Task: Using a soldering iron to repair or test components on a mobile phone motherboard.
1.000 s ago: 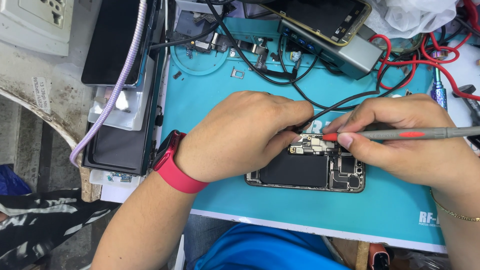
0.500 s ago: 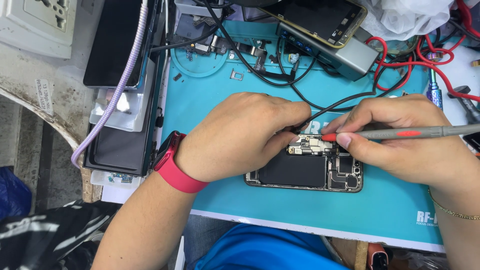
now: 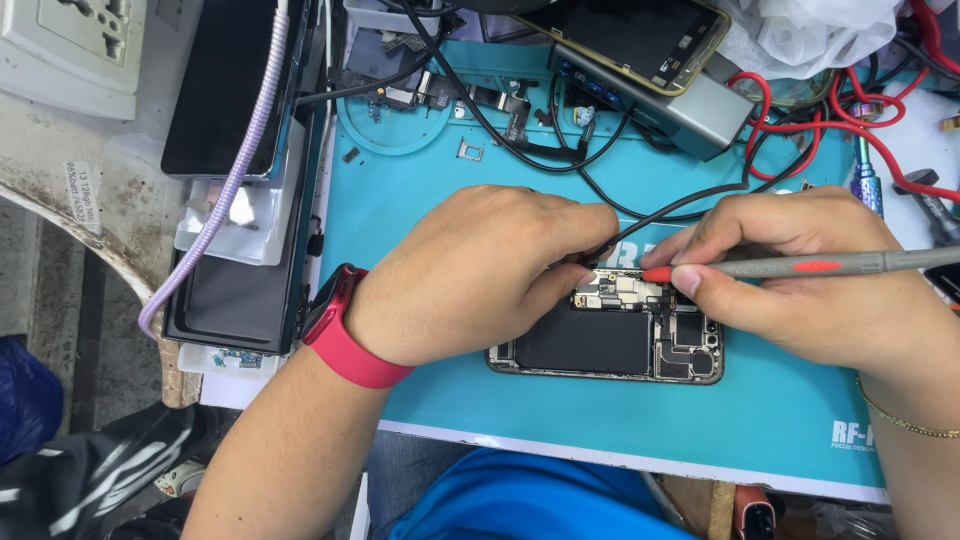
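1. Teal mat (image 3: 420, 200) carries the opened phone (image 3: 600, 345), near its front edge.
2. Left hand (image 3: 470, 275) pinches a black probe lead (image 3: 660, 205); right hand (image 3: 800, 275) grips a grey probe (image 3: 800, 266).
3. Cables crowd the desk behind.

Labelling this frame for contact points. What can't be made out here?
Head view only:
- Left probe tip: the left hand curls over it; only its black lead shows.
- Opened phone, upper left part: covered by left fingers.
- Exact board spot under the red-tipped probe: too small, partly behind the right hand.
- Probe's rear end: cut off by the right edge.
- Teal mat, right corner: cut off.
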